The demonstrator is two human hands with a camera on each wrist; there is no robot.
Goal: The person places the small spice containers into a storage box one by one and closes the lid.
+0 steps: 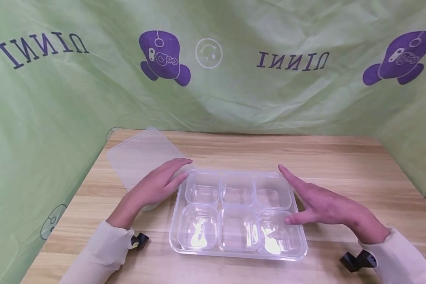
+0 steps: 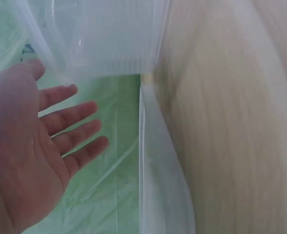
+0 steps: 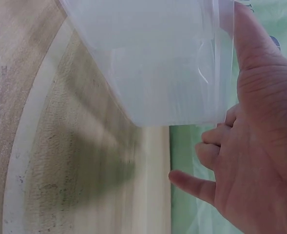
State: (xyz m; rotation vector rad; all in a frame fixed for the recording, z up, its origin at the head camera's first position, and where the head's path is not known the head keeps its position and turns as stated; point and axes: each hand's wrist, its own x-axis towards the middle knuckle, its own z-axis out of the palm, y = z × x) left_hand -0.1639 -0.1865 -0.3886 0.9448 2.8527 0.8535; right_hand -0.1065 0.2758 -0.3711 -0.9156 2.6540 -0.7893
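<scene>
A clear plastic storage box (image 1: pixel 239 256) sits on the table in the head view, with several small clear bins (image 1: pixel 198 227) in two rows inside it. My left hand (image 1: pixel 156 187) hovers at the box's far left corner, fingers extended and nothing held. On the other side, my right hand (image 1: pixel 323 203) spreads its fingers beside the right wall, the thumb over the near right bin. Both wrist views show the box's side wall (image 2: pixel 109 41) close to the fingers. A translucent flat lid (image 1: pixel 142 152) lies behind the box to the left, partly beneath my left hand.
The wood-grain table (image 1: pixel 323 154) carries all of this. A green printed curtain (image 1: pixel 234 102) hangs along its back and sides. Small black devices (image 1: pixel 356 261) are strapped at both wrists, below the light sleeves.
</scene>
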